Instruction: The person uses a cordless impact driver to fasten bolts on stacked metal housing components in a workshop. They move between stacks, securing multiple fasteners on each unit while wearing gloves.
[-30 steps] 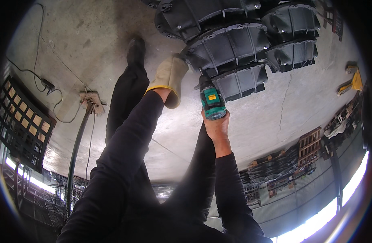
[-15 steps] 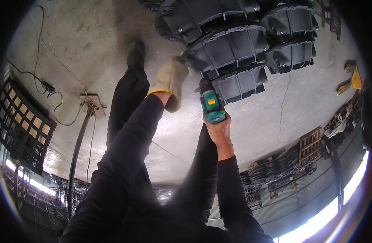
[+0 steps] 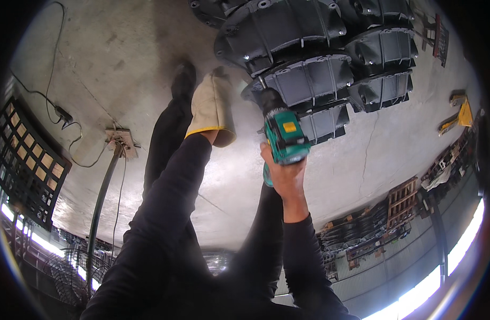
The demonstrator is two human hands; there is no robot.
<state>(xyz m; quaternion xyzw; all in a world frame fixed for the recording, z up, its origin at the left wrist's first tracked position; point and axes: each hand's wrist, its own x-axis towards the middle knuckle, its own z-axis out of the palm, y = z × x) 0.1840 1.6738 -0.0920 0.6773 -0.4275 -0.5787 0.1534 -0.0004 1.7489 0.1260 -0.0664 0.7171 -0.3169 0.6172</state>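
My bare right hand (image 3: pixel 288 178) is wrapped round the handle of a green and black cordless drill (image 3: pixel 286 130). The drill's bit points forward, its tip close to the edge of a black, ribbed, curved part (image 3: pixel 295 82) in a stack; whether they touch I cannot tell. Over my left hand is a loose beige work glove (image 3: pixel 213 106) with yellow trim at the cuff. That glove is held out left of the drill, short of the stack, and its fingers are foreshortened and blurred, so their pose is hidden.
More black ribbed parts (image 3: pixel 381 45) are piled at the far right. At left stand a pole on a square base (image 3: pixel 122 141), a cable (image 3: pixel 50 101) and a black grid panel (image 3: pixel 29 160). A yellow metal object (image 3: pixel 463 114) and a wooden pallet (image 3: pixel 402 202) lie at right.
The drill has lifted off slightly, toward me and a little to the right, and looks larger. My gloved left hand has drawn left, away from the stack's edge. The view has shifted slightly.
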